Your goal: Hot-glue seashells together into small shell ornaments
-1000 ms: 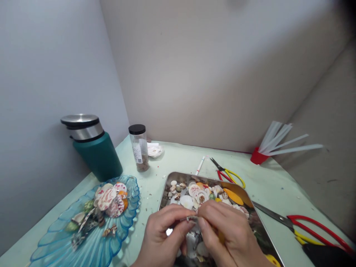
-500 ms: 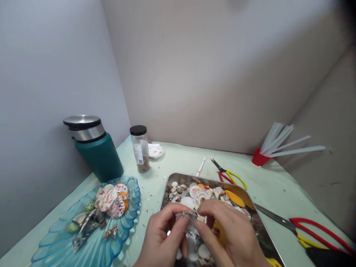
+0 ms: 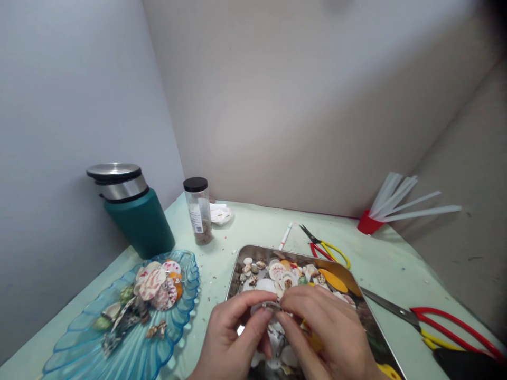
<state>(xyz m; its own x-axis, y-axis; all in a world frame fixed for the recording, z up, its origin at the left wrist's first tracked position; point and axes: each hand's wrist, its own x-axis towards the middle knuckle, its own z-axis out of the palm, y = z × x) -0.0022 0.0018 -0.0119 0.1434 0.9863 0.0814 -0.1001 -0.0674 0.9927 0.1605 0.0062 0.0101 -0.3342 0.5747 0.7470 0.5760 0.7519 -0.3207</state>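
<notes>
Above the near part of the metal tray (image 3: 390, 352), my left hand (image 3: 233, 330) and my right hand (image 3: 330, 324) meet fingertip to fingertip. Both are closed in a pinch on a small pale, shiny piece (image 3: 271, 305); its kind is too small and too covered by fingers to tell. Beneath them the tray holds many seashells (image 3: 278, 271), among them a long orange shell (image 3: 333, 280) and spotted spiral ones. My hands hide much of the tray's middle. To the left, a blue scalloped glass dish (image 3: 160, 345) bears shells (image 3: 151, 281) strung or heaped together.
Behind the dish stand a green bottle (image 3: 142, 224) and a black-lidded jar (image 3: 198, 211). Beyond the tray lie a white pen (image 3: 285, 236) and small scissors (image 3: 327, 249). Large red-and-yellow-handled scissors (image 3: 412, 316) touch the tray's right side. A red cup (image 3: 369, 224) holds pale sticks (image 3: 396, 195).
The fingertips have shifted slightly around the small piece, with the right fingers closer over it. The whole view has moved a little; the things on the table stay in place.
</notes>
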